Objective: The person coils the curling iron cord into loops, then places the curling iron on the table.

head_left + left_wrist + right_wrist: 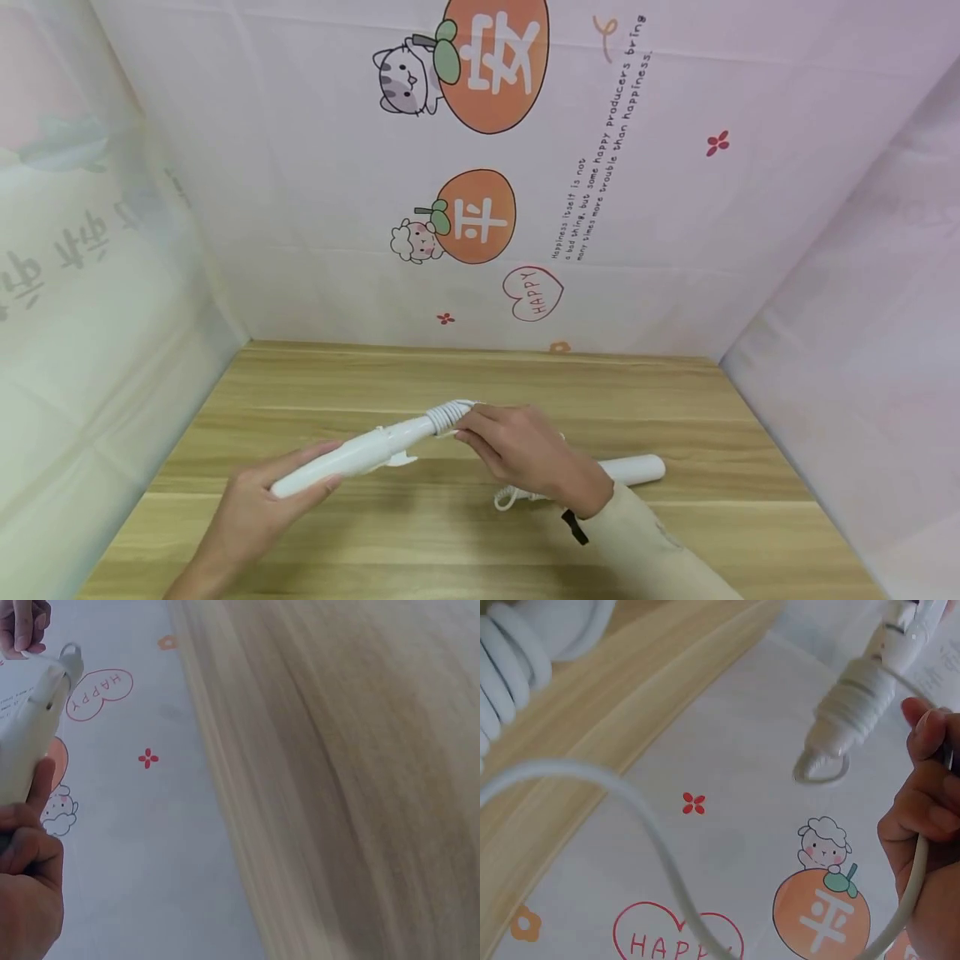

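Observation:
My left hand (251, 500) grips the thick end of a white curling iron (341, 462), which tilts up to the right above the table. A small lever (401, 459) sticks out beneath its middle. White cord (447, 414) is wound in coils round its thin end. Bent fingers of my right hand (525, 446) pinch a cord at that end; the right wrist view shows the cord (911, 889) running through that hand (930, 802). A second white rod-shaped iron (637, 469) with a wound cord (510, 497) lies on the table, partly hidden behind my right wrist.
The wooden table (360, 375) has a printed white cloth wall (322, 275) at its back. Cloth walls also stand on the left (112, 350) and right (847, 350). A black strap end (575, 527) hangs at my right wrist.

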